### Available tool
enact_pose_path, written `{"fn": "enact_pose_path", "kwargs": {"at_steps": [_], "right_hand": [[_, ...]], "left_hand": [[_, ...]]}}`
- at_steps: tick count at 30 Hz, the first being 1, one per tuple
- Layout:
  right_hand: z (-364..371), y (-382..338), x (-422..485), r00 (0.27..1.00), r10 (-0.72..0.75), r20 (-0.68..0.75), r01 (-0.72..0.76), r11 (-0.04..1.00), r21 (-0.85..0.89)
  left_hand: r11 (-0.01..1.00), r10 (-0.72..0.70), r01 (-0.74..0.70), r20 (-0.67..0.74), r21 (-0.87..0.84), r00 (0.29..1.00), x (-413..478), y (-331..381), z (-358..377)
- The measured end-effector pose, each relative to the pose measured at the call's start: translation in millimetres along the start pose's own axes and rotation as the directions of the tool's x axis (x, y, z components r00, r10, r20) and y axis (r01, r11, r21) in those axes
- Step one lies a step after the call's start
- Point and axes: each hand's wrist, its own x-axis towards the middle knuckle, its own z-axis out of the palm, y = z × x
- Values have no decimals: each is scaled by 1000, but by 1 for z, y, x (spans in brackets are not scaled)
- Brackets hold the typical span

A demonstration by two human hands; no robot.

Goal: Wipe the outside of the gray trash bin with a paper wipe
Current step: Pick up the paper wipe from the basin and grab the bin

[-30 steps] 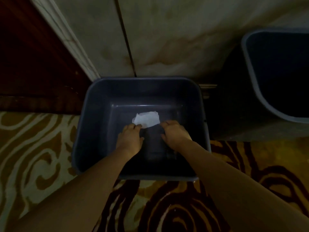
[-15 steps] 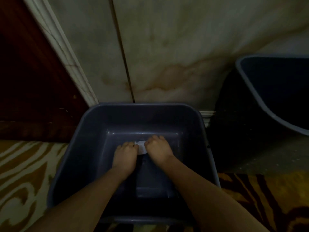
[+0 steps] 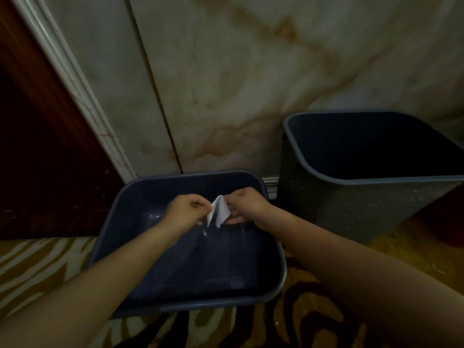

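A white paper wipe (image 3: 219,214) hangs folded between my two hands above a low gray-blue plastic basin (image 3: 272,280) on the floor. My left hand (image 3: 185,211) pinches the wipe's left edge and my right hand (image 3: 244,206) grips its right edge, both lifted above the basin's bottom. The gray trash bin (image 3: 351,207) stands upright to the right of the basin, against the wall, its open top dark inside. Neither hand touches the bin.
A marble wall (image 3: 238,84) rises just behind both containers. Dark wooden panelling (image 3: 45,177) with a white moulding fills the left. A patterned brown-and-cream carpet (image 3: 37,262) covers the floor around the basin.
The wipe lay on the basin's bottom; both hands closed on it and have lifted it up. The camera view tilted upward, so the whole trash bin shows at right.
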Motion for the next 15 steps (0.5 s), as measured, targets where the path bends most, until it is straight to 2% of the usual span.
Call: {"fn": "enact_pose_path", "kwargs": {"at_steps": [4, 6, 8, 10, 12, 15], "right_hand": [[-11, -17, -35, 1000, 12, 25, -15, 991, 136], [-19, -22, -49, 1000, 17, -14, -14, 985, 173], [-28, -24, -63, 996, 37, -85, -21, 983, 182], [-38, -25, -79, 990, 38, -134, -15, 985, 172], [-50, -24, -99, 988, 16, -151, 10, 984, 175], [-71, -13, -130, 986, 18, -167, 15, 981, 195]], "left_hand": [[995, 84, -88, 87, 39, 993, -19, 32, 2], [990, 101, -113, 132, 88, 986, -25, 48, -2], [984, 118, -132, 115, 122, 986, -27, 68, -10], [962, 211, -213, 30, 169, 977, -26, 94, -18], [917, 371, -360, -30, 172, 928, -28, 131, -19], [811, 576, -577, 48, 96, 816, -39, 188, 6]]}}
